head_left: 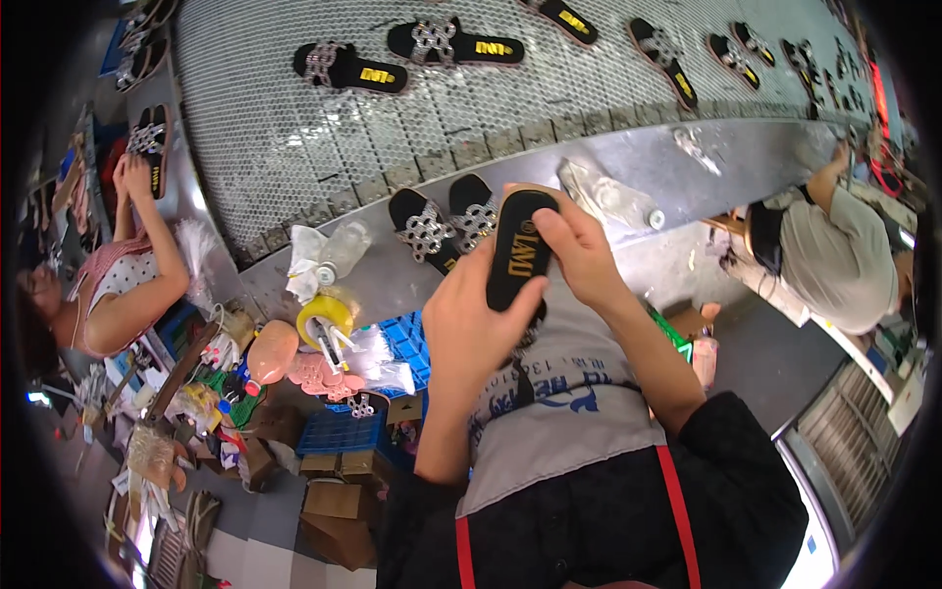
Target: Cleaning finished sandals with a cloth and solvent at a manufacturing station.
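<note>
Workshop line: wide mesh conveyor (257, 128), metal desk (760, 157) along its near edge. Fingers of both hands closed on one black sandal (512, 255), up in front of the body, heel end away; left hand (463, 304) on its near side, right hand (586, 253) on its far right, thumbs on the insole. Gold print already on; strap mostly hidden (can't judge it). Just beyond, two strapped sandals (424, 228) on the desk, clear bottles (345, 245) either side. Further out, more printed sandals (373, 77) on the conveyor. Status, my read: mid-job, held one not yet set down; desk pair done or pending, can't tell.
</note>
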Available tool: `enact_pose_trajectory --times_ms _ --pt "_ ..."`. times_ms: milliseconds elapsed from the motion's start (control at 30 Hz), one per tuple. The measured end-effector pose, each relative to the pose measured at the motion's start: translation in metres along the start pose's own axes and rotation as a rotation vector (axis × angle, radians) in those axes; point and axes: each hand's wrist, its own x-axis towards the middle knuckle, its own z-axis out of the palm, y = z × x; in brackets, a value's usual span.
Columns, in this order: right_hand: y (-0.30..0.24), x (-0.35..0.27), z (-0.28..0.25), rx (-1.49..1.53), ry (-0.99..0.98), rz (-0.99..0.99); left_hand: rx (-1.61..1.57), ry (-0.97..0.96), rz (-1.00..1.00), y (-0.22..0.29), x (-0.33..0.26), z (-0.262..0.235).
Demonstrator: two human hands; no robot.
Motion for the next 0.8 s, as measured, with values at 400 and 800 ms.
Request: enact_pose_trajectory --times_ms 400,800 --pt "0.088 0.236 0.052 -1.159 0.111 -0.604 0.44 0.123 -0.092 -0.126 -0.006 0.094" --pt "0.027 0.168 0.028 -0.507 -0.143 -0.057 -0.064 0.529 -0.107 -0.072 0.031 0.019"
